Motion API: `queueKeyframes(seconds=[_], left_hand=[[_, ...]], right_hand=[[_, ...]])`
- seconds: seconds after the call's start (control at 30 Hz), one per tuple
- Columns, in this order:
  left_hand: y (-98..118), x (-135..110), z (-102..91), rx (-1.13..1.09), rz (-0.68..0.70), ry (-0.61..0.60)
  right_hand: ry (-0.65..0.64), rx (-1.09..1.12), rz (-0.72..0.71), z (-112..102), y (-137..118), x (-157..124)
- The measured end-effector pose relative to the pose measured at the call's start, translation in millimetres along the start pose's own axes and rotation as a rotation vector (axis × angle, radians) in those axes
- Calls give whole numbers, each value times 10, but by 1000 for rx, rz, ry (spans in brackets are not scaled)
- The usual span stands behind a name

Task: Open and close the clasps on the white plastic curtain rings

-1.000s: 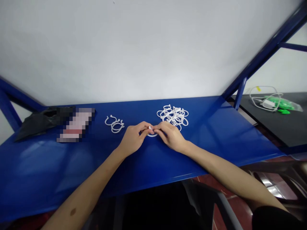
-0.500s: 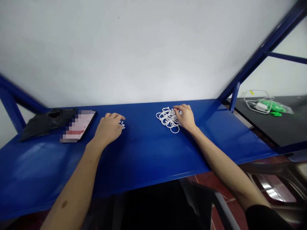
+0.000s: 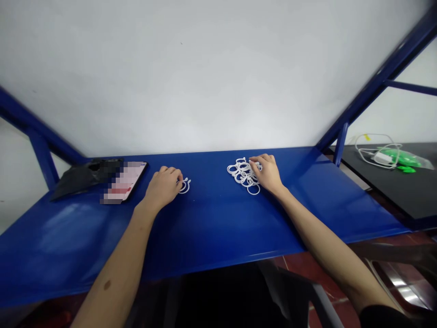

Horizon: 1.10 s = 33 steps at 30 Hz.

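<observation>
Several white curtain rings with small eyelets lie in a loose, overlapping pile point(image 3: 243, 172) on the blue tabletop point(image 3: 211, 228). My right hand point(image 3: 266, 172) is over the pile's right side, thumb and forefinger slightly apart at the rings; part of the pile is hidden beneath it. To the left, my left hand point(image 3: 164, 186) has its fingers curled down at a smaller group of white curtain rings point(image 3: 185, 187). Those rings stick out past its fingertips, and the palm hides the rest.
A phone point(image 3: 124, 182) and a crumpled black plastic bag point(image 3: 82, 175) lie left of my left hand. Blue frame bars point(image 3: 341, 142) rise at both table ends. On a black table point(image 3: 385, 182) at right are a white charger with cable point(image 3: 382, 158) and green items in clear plastic point(image 3: 404, 157).
The view has shifted, so the scene sits further right. More of the rings beside my left fingertips now shows. My right hand stays at the pile, its fingers slightly changed.
</observation>
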<state>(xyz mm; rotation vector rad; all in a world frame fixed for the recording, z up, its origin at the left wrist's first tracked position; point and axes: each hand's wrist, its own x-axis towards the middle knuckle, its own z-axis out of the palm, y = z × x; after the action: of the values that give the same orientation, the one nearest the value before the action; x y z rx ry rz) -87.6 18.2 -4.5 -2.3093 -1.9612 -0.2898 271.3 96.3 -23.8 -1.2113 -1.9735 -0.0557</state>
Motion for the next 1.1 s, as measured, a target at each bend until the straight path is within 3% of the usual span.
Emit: queueKeyframes(seconds=[0.27, 0.4, 0.73, 1.1], left_hand=[[191, 16, -144, -128, -135, 103], [282, 8, -116, -217, -151, 117], [398, -11, 37, -343, -14, -77], [385, -7, 57, -334, -27, -94]], right_hand=[[16, 3, -17, -3, -28, -7], [18, 8, -32, -12, -55, -13], [6, 34, -26, -18, -85, -19], [-32, 54, -33, -37, -153, -25]])
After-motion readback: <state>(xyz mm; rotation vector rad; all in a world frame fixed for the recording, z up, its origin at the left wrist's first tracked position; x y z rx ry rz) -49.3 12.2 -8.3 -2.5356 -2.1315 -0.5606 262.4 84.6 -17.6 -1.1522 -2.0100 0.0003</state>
